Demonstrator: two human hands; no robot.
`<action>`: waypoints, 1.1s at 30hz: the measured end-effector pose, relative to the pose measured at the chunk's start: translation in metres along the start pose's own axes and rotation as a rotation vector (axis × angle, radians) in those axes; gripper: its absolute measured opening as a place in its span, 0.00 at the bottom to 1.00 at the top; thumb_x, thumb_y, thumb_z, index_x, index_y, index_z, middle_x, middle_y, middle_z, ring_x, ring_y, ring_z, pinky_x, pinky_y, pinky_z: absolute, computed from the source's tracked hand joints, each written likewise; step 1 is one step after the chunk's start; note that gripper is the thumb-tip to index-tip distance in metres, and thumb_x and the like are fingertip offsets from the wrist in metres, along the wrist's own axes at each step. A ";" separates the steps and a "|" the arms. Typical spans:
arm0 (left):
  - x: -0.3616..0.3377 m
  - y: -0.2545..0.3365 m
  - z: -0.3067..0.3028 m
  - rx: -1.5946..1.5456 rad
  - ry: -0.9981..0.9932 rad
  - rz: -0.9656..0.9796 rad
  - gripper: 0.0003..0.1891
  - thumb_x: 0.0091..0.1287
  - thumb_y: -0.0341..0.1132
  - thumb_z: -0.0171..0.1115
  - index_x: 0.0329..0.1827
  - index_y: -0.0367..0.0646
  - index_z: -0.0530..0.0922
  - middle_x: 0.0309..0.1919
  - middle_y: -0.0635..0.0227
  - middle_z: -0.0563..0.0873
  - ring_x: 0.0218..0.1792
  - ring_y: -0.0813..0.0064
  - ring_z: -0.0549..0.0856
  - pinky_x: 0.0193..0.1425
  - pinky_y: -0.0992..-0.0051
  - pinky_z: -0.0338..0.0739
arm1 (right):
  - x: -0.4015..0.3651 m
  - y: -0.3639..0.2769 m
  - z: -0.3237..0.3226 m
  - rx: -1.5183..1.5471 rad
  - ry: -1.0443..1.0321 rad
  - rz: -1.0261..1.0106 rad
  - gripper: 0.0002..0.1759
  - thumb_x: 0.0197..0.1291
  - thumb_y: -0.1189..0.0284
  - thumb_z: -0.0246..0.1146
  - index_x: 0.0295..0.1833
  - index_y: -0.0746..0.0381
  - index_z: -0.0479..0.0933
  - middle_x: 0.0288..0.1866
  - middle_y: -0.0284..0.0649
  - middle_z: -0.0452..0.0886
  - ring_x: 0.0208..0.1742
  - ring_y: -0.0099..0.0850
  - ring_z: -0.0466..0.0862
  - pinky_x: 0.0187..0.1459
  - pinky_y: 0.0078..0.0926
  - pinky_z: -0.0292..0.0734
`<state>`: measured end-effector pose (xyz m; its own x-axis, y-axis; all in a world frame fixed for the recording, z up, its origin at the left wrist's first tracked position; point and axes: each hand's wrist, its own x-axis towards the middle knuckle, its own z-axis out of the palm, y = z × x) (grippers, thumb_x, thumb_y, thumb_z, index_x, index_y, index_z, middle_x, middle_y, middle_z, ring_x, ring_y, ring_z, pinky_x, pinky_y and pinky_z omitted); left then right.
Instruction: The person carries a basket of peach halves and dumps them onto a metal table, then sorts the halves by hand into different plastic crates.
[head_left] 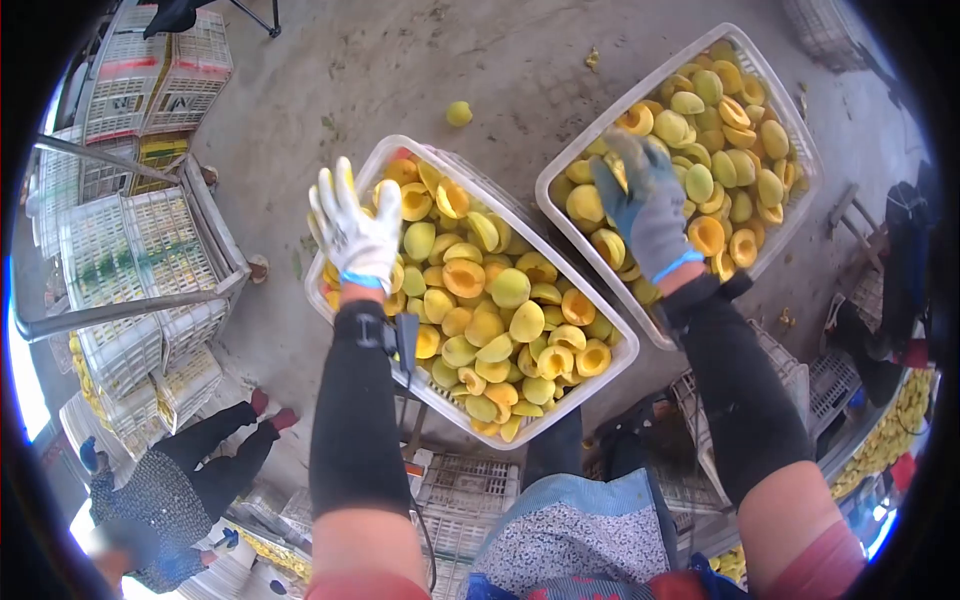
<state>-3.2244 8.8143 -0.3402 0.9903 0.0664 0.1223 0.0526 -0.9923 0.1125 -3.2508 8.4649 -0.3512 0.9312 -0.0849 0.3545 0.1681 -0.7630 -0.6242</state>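
Observation:
My left hand [357, 232], in a white glove with yellow-stained fingertips, is open with fingers spread above the left end of a white plastic crate [585, 262]. That crate is heaped with halved yellow peaches [463, 278], several showing orange hollows. My right hand [648, 205], in a grey-blue glove, is over a second white crate [812, 150], also full of peach halves [740, 165]. Its fingers and thumb curve around a yellow peach half [616, 172], slightly blurred by motion. The palm side of this hand is hidden.
One loose peach [459, 113] lies on the concrete floor [400, 70]. Stacked white crates [140, 240] stand behind a metal rail [130, 315] at left. A person [160, 500] is at lower left, and another person's dark-clothed legs [865, 340] show at right.

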 end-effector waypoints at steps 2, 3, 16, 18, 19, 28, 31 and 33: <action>0.044 -0.019 0.012 -0.249 -0.446 -0.229 0.38 0.70 0.62 0.63 0.75 0.43 0.74 0.65 0.48 0.83 0.67 0.48 0.80 0.73 0.58 0.72 | 0.024 0.013 0.009 -0.098 -0.044 -0.038 0.23 0.58 0.68 0.75 0.61 0.51 0.82 0.53 0.50 0.86 0.52 0.52 0.84 0.54 0.44 0.82; 0.059 -0.027 0.021 -0.184 -0.524 -0.221 0.37 0.69 0.65 0.61 0.70 0.44 0.77 0.61 0.49 0.85 0.64 0.48 0.82 0.70 0.58 0.74 | 0.035 0.014 0.016 -0.098 -0.067 -0.048 0.24 0.58 0.67 0.75 0.61 0.51 0.82 0.54 0.50 0.86 0.52 0.52 0.84 0.54 0.44 0.82; 0.102 -0.050 0.057 -0.193 -0.731 -0.115 0.31 0.65 0.71 0.60 0.44 0.51 0.89 0.39 0.58 0.91 0.46 0.51 0.89 0.52 0.59 0.81 | 0.167 -0.009 0.258 -0.266 -1.157 -0.036 0.36 0.63 0.70 0.70 0.78 0.51 0.70 0.68 0.47 0.79 0.61 0.47 0.84 0.58 0.43 0.82; 0.102 -0.053 0.059 -0.188 -0.663 -0.097 0.30 0.64 0.70 0.62 0.42 0.50 0.89 0.39 0.58 0.91 0.45 0.51 0.89 0.51 0.58 0.82 | 0.148 0.013 0.324 -0.388 -1.232 -0.153 0.40 0.63 0.71 0.70 0.80 0.49 0.67 0.75 0.45 0.74 0.65 0.46 0.83 0.60 0.43 0.82; 0.103 -0.054 0.062 -0.191 -0.642 -0.088 0.30 0.63 0.70 0.62 0.42 0.50 0.89 0.39 0.58 0.91 0.44 0.51 0.89 0.51 0.58 0.82 | 0.154 -0.005 0.318 -0.355 -1.330 0.004 0.39 0.66 0.70 0.66 0.82 0.48 0.64 0.82 0.42 0.64 0.71 0.45 0.79 0.67 0.42 0.78; 0.100 -0.052 0.062 -0.132 -0.630 -0.105 0.34 0.59 0.73 0.65 0.46 0.49 0.89 0.40 0.56 0.91 0.46 0.49 0.89 0.50 0.56 0.83 | 0.083 0.106 0.423 -0.593 -1.096 -0.241 0.30 0.65 0.54 0.66 0.71 0.51 0.78 0.73 0.48 0.78 0.70 0.47 0.80 0.68 0.43 0.77; 0.097 -0.051 0.065 -0.100 -0.582 -0.113 0.35 0.59 0.73 0.65 0.51 0.50 0.89 0.45 0.55 0.91 0.50 0.50 0.89 0.56 0.57 0.83 | 0.112 0.057 0.362 -0.478 -1.063 -0.043 0.29 0.62 0.57 0.70 0.67 0.54 0.81 0.65 0.51 0.83 0.64 0.49 0.84 0.62 0.44 0.81; 0.092 -0.056 0.071 -0.125 -0.549 -0.063 0.35 0.60 0.73 0.64 0.49 0.49 0.89 0.43 0.54 0.91 0.49 0.49 0.89 0.55 0.56 0.83 | 0.126 0.065 0.348 -0.386 -0.967 -0.096 0.28 0.62 0.56 0.72 0.65 0.56 0.81 0.58 0.51 0.86 0.57 0.49 0.87 0.51 0.44 0.83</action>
<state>-3.1267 8.8682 -0.4050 0.9092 0.0280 -0.4153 0.1314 -0.9660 0.2226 -3.0103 8.6277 -0.5898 0.8096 0.4058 -0.4240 0.2987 -0.9068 -0.2975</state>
